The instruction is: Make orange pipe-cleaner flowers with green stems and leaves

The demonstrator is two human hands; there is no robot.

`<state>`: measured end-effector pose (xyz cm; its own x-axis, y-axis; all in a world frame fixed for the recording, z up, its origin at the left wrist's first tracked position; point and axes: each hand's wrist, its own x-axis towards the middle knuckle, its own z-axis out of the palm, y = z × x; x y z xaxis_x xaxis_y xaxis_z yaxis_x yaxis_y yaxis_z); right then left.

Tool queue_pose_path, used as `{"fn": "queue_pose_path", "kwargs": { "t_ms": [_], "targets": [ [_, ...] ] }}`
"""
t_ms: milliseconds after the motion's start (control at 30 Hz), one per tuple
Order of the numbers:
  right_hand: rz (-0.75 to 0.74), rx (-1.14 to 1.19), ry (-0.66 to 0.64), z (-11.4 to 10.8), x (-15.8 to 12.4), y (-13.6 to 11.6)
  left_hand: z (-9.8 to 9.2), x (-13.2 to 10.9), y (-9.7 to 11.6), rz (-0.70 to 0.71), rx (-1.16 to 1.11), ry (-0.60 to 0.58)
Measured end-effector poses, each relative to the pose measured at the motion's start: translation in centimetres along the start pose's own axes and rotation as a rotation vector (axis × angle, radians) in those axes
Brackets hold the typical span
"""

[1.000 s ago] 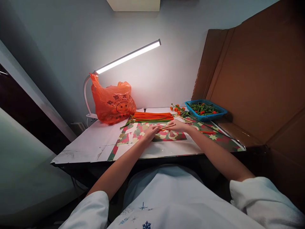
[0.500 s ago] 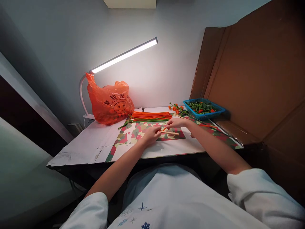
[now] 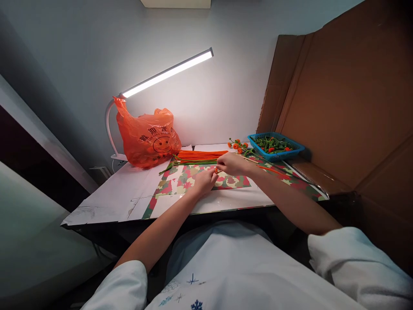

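Orange strip (image 3: 216, 171): pinching in L hand (image 3: 206, 180), prob. gripping w/ R hand (image 3: 230, 164) (fingers hidden); judging it part-done, counting orange blooms (image 3: 235, 146) past R hand as finished, leaving straight orange stems (image 3: 200, 155) unworked beyond both.

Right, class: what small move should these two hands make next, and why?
Perhaps hold the left hand steady and ease the right hand slightly aside: the two are close together, and only a little of the orange piece shows between them, so its shape is hard to check.
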<state>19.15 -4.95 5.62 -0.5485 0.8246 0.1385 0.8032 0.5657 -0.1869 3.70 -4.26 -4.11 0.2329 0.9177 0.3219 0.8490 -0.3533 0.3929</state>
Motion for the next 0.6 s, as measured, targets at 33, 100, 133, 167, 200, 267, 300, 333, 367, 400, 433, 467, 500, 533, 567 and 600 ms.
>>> {"fn": "queue_pose_path", "kwargs": {
  "t_ms": [33, 100, 133, 167, 200, 267, 300, 333, 367, 400, 433, 467, 500, 533, 567, 600],
  "targets": [
    [0.007, 0.005, 0.009, 0.2, -0.3, -0.2, 0.1, 0.1, -0.1, 0.004, -0.096, 0.009],
    [0.023, 0.028, 0.028, 0.8, -0.7, -0.3, 0.2, 0.3, -0.4, 0.012, -0.324, 0.013],
    [0.025, 0.041, 0.035, 1.2, -0.9, -0.3, 0.3, 0.4, -0.5, 0.004, -0.442, 0.004],
    [0.013, 0.055, 0.045, 1.6, -1.0, -0.3, 0.3, 0.5, -0.6, -0.022, -0.554, -0.01],
    [-0.016, 0.076, 0.055, 2.0, -1.1, -0.2, 0.2, 0.6, -0.7, -0.063, -0.658, -0.028],
    [-0.12, 0.139, 0.064, 2.8, -1.2, 0.3, 0.0, 0.8, -0.8, -0.162, -0.843, -0.075],
    [-0.166, 0.174, 0.076, 3.2, -1.2, 0.6, -0.2, 0.8, -0.8, -0.207, -0.928, -0.103],
    [-0.194, 0.208, 0.092, 3.5, -1.2, 1.1, -0.4, 0.8, -0.8, -0.242, -1.007, -0.131],
    [-0.218, 0.24, 0.098, 3.8, -1.2, 1.6, -0.6, 0.8, -0.7, -0.263, -1.078, -0.157],
    [-0.235, 0.276, 0.1, 4.0, -1.1, 2.1, -0.8, 0.7, -0.7, -0.271, -1.14, -0.18],
    [-0.241, 0.303, 0.099, 4.2, -1.0, 2.7, -1.0, 0.7, -0.6, -0.271, -1.19, -0.193],
    [-0.244, 0.334, 0.089, 4.4, -0.9, 3.2, -1.1, 0.7, -0.6, -0.267, -1.228, -0.201],
    [-0.235, 0.369, 0.081, 4.6, -0.8, 3.8, -1.2, 0.6, -0.6, -0.259, -1.253, -0.208],
    [-0.225, 0.412, 0.066, 4.7, -0.6, 4.3, -1.3, 0.6, -0.6, -0.253, -1.268, -0.214],
    [-0.216, 0.456, 0.049, 4.9, -0.5, 4.8, -1.3, 0.6, -0.6, -0.248, -1.277, -0.222],
    [-0.203, 0.481, 0.022, 4.9, -0.3, 5.1, -1.2, 0.6, -0.6, -0.242, -1.279, -0.23]
  ]
}}
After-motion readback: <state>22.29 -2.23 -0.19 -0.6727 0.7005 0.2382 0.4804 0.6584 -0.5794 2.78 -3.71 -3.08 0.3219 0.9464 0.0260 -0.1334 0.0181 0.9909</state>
